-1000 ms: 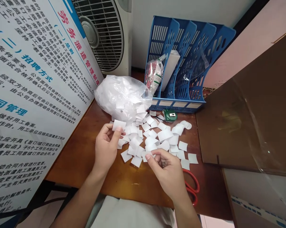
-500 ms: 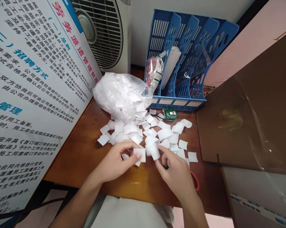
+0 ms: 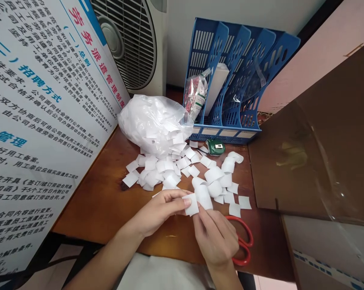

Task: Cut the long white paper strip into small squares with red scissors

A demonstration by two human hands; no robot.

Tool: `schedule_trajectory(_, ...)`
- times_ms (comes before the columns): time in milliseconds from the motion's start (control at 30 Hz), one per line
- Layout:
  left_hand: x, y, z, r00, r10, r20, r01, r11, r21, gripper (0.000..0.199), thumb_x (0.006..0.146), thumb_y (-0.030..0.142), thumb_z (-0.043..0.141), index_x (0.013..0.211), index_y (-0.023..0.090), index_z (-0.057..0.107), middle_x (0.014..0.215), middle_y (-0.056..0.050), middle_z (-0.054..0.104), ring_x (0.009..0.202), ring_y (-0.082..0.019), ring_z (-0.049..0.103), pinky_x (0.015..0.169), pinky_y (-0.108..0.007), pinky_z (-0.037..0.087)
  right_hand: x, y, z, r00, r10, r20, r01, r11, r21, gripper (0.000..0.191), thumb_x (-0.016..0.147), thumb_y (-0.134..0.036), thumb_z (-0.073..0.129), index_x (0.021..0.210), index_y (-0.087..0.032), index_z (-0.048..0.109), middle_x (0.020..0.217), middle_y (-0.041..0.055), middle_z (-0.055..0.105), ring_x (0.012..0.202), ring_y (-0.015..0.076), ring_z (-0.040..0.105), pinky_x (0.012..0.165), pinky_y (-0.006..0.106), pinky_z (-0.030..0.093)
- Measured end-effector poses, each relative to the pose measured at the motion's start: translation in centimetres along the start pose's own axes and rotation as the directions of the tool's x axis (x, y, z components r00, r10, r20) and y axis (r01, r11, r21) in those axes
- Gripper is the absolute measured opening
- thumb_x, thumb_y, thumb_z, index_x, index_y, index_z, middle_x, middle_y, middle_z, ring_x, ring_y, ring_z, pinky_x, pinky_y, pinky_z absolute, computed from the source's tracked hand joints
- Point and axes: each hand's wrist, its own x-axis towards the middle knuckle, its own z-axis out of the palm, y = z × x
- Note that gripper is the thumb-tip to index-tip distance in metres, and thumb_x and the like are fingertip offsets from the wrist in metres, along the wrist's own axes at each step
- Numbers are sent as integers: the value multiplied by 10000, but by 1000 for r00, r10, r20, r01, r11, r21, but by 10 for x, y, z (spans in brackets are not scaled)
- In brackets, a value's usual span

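A small white paper square (image 3: 192, 204) is pinched between the thumb and fingers of my left hand (image 3: 166, 207). My right hand (image 3: 216, 233) is closed, its fingertips together at the right edge of that square. Just behind these fingertips lies a curling white strip (image 3: 204, 196), leading back into more curled white pieces (image 3: 214, 174). Many loose white squares (image 3: 151, 163) are heaped beyond my hands. Beside my right hand rest scissors with red handles (image 3: 248, 233); their blades are hidden under the hand.
A clear plastic bag (image 3: 151, 121) full of white pieces lies open at the back. Behind the heap are a green tape measure (image 3: 215, 147) and a blue file rack (image 3: 230, 135). A printed board (image 3: 48, 121) borders the left, brown cardboard (image 3: 302, 161) the right.
My left hand has moved right with the paper square, and my right hand has come down and closed against its edge. The red scissor handles now show more fully.
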Motion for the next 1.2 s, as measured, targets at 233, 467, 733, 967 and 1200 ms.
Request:
schedule_trajectory(233,-4,5,7,984,177,5,-175,964,202,192,958,346,670,875,179,716,907,-39,702,877,-155,648,862,-267,499,-1,-19,-1,882,446,153,-455,720,523,297,966,-119,460,1226,-250,514,990,70,583,766,165,655,619,290,562)
schedule_trajectory(467,-14,10,6,977,203,66,-200,758,621,185,958,326,636,860,189,714,971,-50,689,830,-172,613,732,-286,464,25,-8,-27,588,648,484,-523,-151,839,145,924,-294,645,1027,-234,561,1038,55,508,1118,194,584,924,294,519)
schedule_trajectory(733,-27,10,-6,983,181,-29,-120,755,644,189,981,325,594,869,197,675,1004,-9,710,800,-138,591,679,-246,435,64,9,-29,541,714,445,-537,-114,836,298,888,-213,731,1106,-258,532,1255,96,681,1142,200,658,920,331,535)
schedule_trajectory(967,-25,15,-17,954,295,-48,-214,789,576,177,933,286,653,801,169,650,1142,-44,621,1016,-181,604,841,-263,444,41,1,-3,674,710,204,-665,463,587,231,927,-318,710,1023,-218,525,1036,91,751,808,183,718,716,316,574)
schedule_trajectory(1200,-18,20,-15,973,229,-25,-182,828,530,237,970,331,623,799,169,651,1097,-45,628,979,-169,595,821,-258,447,75,44,4,764,645,24,-644,760,83,173,884,-373,674,892,-201,698,766,24,621,678,167,541,675,308,429)
